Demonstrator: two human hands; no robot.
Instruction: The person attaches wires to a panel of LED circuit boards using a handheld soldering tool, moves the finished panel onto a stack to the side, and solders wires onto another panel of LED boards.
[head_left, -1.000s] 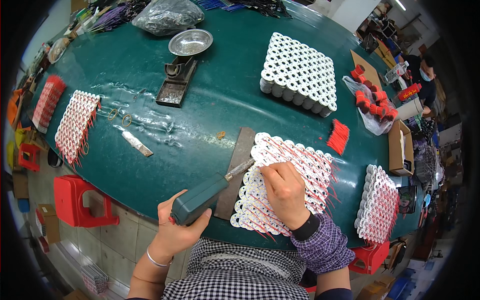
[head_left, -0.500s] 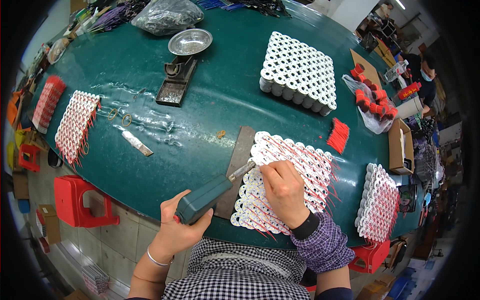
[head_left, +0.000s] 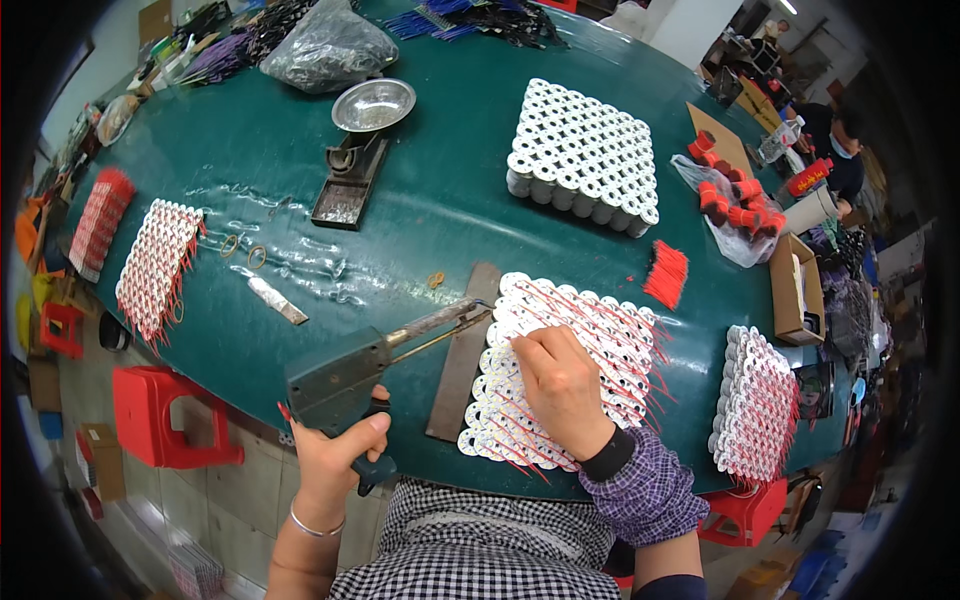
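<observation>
Gripping the soldering gun [head_left: 375, 365], the left hand [head_left: 335, 455] aims its tip at the battery pack [head_left: 570, 370] on the table's near edge; the right hand [head_left: 560, 385] pinches a red wire [head_left: 545, 345] there, risking burnt fingers.

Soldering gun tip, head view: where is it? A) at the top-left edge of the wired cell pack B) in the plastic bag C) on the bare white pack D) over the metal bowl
A: the left hand holds the soldering gun with its tip at the top-left edge of the wired cell pack, where the right hand rests.
</observation>
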